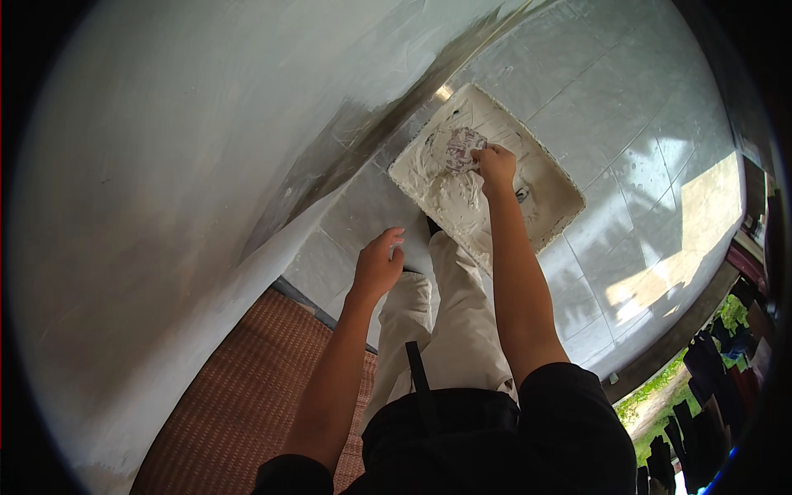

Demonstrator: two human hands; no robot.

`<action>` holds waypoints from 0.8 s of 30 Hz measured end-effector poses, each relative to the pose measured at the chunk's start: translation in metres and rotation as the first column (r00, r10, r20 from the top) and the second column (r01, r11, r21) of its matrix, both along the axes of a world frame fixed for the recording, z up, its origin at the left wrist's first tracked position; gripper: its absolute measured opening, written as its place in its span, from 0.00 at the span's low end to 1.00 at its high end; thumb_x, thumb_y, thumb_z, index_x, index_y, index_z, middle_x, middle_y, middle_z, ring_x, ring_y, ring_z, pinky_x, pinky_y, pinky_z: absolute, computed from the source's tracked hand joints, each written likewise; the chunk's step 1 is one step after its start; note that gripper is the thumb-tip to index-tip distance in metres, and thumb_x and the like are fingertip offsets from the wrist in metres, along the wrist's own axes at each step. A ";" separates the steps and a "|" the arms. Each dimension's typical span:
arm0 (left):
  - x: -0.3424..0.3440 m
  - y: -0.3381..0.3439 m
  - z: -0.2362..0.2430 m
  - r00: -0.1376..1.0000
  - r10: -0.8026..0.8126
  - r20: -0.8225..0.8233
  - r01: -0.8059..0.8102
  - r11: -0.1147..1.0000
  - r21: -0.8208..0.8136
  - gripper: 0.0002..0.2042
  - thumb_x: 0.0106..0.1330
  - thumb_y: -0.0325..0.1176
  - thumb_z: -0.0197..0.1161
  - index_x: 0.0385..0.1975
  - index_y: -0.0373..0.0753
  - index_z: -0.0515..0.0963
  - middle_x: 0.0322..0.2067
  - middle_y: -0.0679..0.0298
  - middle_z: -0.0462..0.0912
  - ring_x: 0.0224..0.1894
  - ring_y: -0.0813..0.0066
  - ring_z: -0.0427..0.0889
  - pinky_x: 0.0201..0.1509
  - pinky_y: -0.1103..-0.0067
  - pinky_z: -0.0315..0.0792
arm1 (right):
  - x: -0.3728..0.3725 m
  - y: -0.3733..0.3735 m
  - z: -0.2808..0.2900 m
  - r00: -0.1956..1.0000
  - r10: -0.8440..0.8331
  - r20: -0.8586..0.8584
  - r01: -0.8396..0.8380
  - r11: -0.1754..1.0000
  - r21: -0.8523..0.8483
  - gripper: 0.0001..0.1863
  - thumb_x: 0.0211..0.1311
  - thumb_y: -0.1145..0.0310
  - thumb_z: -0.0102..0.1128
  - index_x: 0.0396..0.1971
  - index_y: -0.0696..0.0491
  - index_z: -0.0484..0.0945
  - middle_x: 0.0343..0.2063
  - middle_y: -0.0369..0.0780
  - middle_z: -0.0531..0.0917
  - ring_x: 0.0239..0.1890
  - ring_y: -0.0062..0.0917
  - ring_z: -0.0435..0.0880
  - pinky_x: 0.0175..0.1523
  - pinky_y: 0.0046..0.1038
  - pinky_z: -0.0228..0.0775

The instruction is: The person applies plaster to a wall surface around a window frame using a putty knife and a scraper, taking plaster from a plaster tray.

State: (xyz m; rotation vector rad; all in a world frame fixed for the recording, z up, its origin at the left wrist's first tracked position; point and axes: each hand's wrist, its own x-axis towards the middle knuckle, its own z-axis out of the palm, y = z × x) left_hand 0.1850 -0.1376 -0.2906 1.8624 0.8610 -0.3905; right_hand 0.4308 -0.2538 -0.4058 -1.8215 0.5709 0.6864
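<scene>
While our right grip (497,172) is clamping its thumb and fingers together on the near edge of a flat spreading tool (464,150), we are holding that tool over the tray, toward its far end. Thick paste is smearing the tool's purplish face in pale streaks, and we cannot tell whether its underside is touching the paste below. Off-white plaster-like paste (455,195) is lying in ridges and swirls, heaping mostly on the left half of the rectangular tray (540,157), whose rim is showing crusted splashes. Our left grip (381,264) is hanging empty beside the tray, its fingers loosely curving and standing apart from the thumb, nearest to our left knee. Beneath the tray, grey floor tiles (569,99) are spreading out, with sunlight (711,202) falling across them at the right. Along our left, a smooth grey wall (181,181) is rising. We are wearing pale trousers (466,338) and a black top (569,421), and a reddish-brown woven mat (247,371) is lying behind our feet at the left.
</scene>
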 end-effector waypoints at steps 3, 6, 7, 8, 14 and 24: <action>-0.007 0.007 0.004 1.000 0.022 -0.004 -0.022 1.000 0.001 0.17 0.61 0.25 0.55 0.52 0.38 0.73 0.44 0.54 0.83 0.47 0.60 0.82 0.46 0.71 0.75 | -0.011 0.000 0.030 0.980 0.022 -0.195 0.033 0.961 0.276 0.05 0.50 0.78 0.63 0.29 0.60 0.80 0.25 0.38 0.82 0.25 0.23 0.79 0.32 0.29 0.73; -0.006 0.006 0.009 0.999 0.044 0.024 -0.044 0.999 -0.011 0.18 0.61 0.25 0.55 0.52 0.38 0.73 0.44 0.54 0.83 0.47 0.59 0.82 0.47 0.71 0.75 | -0.014 -0.017 0.043 0.954 0.054 -0.296 0.098 0.875 0.474 0.07 0.54 0.78 0.62 0.34 0.58 0.78 0.29 0.37 0.82 0.29 0.22 0.79 0.36 0.27 0.73; -0.007 0.009 0.012 0.998 0.057 0.032 -0.057 0.998 -0.011 0.18 0.61 0.25 0.55 0.53 0.38 0.73 0.44 0.54 0.83 0.47 0.59 0.82 0.48 0.71 0.74 | -0.018 -0.015 0.057 0.948 0.080 -0.306 0.099 0.844 0.527 0.08 0.55 0.79 0.62 0.35 0.55 0.76 0.30 0.37 0.82 0.33 0.22 0.80 0.38 0.26 0.71; -0.007 0.011 0.019 0.997 0.064 0.049 -0.064 0.998 0.000 0.18 0.61 0.25 0.55 0.53 0.38 0.73 0.44 0.54 0.83 0.47 0.59 0.82 0.48 0.71 0.74 | -0.021 -0.017 0.067 0.953 0.091 -0.290 0.084 0.838 0.539 0.08 0.55 0.79 0.62 0.35 0.55 0.76 0.30 0.37 0.82 0.33 0.22 0.80 0.38 0.26 0.71; -0.002 0.027 0.077 0.956 0.066 0.287 -0.113 0.982 0.150 0.19 0.62 0.23 0.55 0.54 0.36 0.71 0.49 0.53 0.79 0.54 0.54 0.77 0.57 0.67 0.70 | -0.033 0.001 0.171 0.964 0.197 -0.179 0.043 0.550 0.834 0.17 0.57 0.79 0.58 0.47 0.58 0.74 0.42 0.40 0.83 0.42 0.25 0.82 0.49 0.29 0.72; -0.003 0.045 0.199 0.828 0.070 0.556 -0.320 0.874 0.367 0.24 0.60 0.22 0.56 0.59 0.37 0.68 0.54 0.51 0.74 0.57 0.51 0.72 0.61 0.65 0.67 | -0.057 0.037 0.325 0.942 0.330 0.060 -0.168 0.310 0.936 0.25 0.48 0.84 0.56 0.51 0.63 0.72 0.41 0.42 0.83 0.39 0.25 0.83 0.43 0.26 0.75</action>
